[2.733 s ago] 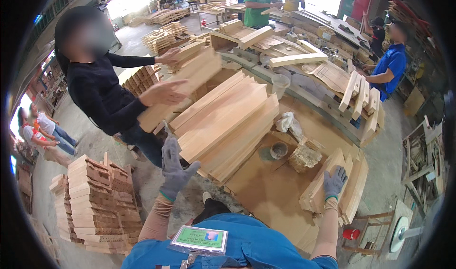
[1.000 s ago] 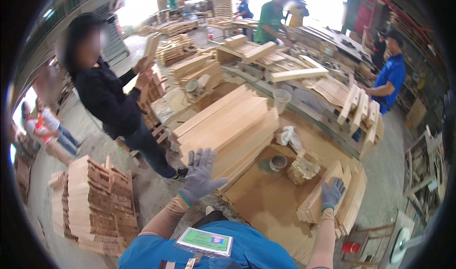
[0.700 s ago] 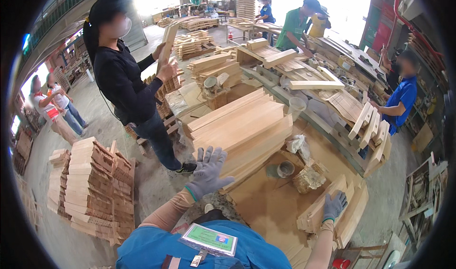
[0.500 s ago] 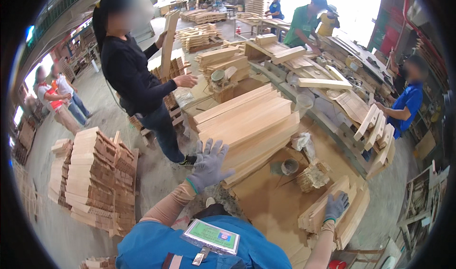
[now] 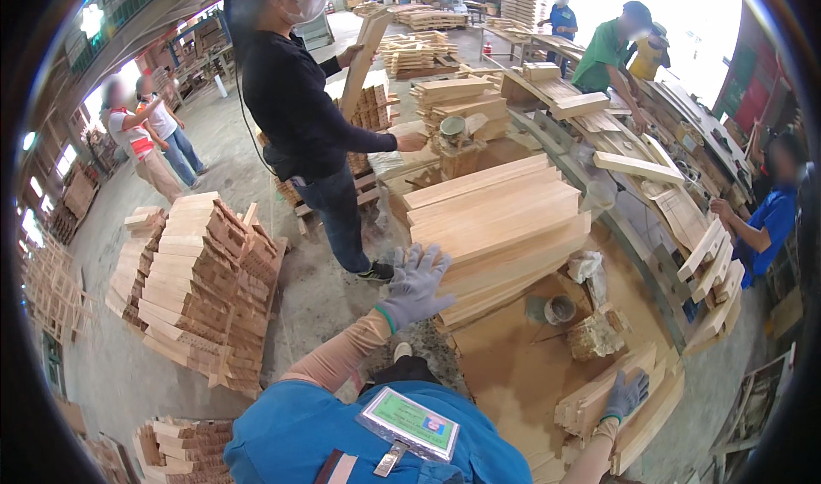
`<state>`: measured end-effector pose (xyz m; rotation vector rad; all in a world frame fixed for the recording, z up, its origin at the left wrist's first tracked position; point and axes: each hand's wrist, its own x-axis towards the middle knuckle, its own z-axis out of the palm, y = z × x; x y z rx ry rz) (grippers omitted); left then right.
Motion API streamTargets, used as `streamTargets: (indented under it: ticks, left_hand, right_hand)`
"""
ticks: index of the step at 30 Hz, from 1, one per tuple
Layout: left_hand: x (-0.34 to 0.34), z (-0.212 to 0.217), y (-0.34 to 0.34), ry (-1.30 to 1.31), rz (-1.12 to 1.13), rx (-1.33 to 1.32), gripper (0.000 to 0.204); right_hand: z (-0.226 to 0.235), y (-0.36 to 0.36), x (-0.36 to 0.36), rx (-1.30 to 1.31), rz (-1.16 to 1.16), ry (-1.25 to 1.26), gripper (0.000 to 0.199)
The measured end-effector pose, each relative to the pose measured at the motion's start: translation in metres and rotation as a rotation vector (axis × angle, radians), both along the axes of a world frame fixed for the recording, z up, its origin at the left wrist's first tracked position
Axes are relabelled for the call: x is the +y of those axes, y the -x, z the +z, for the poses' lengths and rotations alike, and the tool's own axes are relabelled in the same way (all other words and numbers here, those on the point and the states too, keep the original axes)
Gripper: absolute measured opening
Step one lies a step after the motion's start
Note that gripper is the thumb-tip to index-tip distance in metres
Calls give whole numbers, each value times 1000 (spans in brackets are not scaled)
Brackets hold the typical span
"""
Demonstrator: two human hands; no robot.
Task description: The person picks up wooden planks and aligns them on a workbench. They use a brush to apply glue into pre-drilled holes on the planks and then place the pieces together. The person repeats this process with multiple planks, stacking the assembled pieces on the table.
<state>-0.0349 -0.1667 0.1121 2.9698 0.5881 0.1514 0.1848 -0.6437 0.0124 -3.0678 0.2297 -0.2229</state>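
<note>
My left hand (image 5: 416, 289), in a grey work glove with a green cuff, is raised with its fingers spread beside the near left corner of a stack of pale wooden boards (image 5: 492, 215). It holds nothing; whether the fingertips touch the boards I cannot tell. Further right, my right hand (image 5: 627, 394), gloved the same way, lies flat on a smaller bundle of wooden pieces (image 5: 590, 398). Both stacks rest on a brown sheet-covered worktable (image 5: 496, 360). Between them stand a small pot (image 5: 560, 310) and a crusted, block-like container (image 5: 596, 337).
Across from me a person in black (image 5: 316, 108) holds an upright board (image 5: 363, 61). Stacked wood (image 5: 201, 287) stands on the floor at left. A long bench (image 5: 556, 146) runs along the right, with a person in blue (image 5: 770, 227) at its near end.
The whole view has shifted, so most things sit further right. My hands keep nearly the same poses, left spread, right on the bundle. The person in black still holds the board.
</note>
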Motion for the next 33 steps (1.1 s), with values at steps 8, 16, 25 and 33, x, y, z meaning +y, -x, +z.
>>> streamTargets:
  ticks: [8,16,25,33]
  left_hand:
    - [1,-19,0,-119,-36,-48,86]
    - [1,-22,-3,-104,-49,-118,88]
    - [6,-24,-4,-117,-57,-90,85]
    - [1,-9,-8,-88,-39,-68,80]
  right_hand:
    - [0,1,-3,-2,13,-5,67]
    - [-2,1,-5,-33,-10,17,65]
    - [-9,0,-3,-161,10,25,61]
    - [-9,-2,-1,-128,21,-23,63]
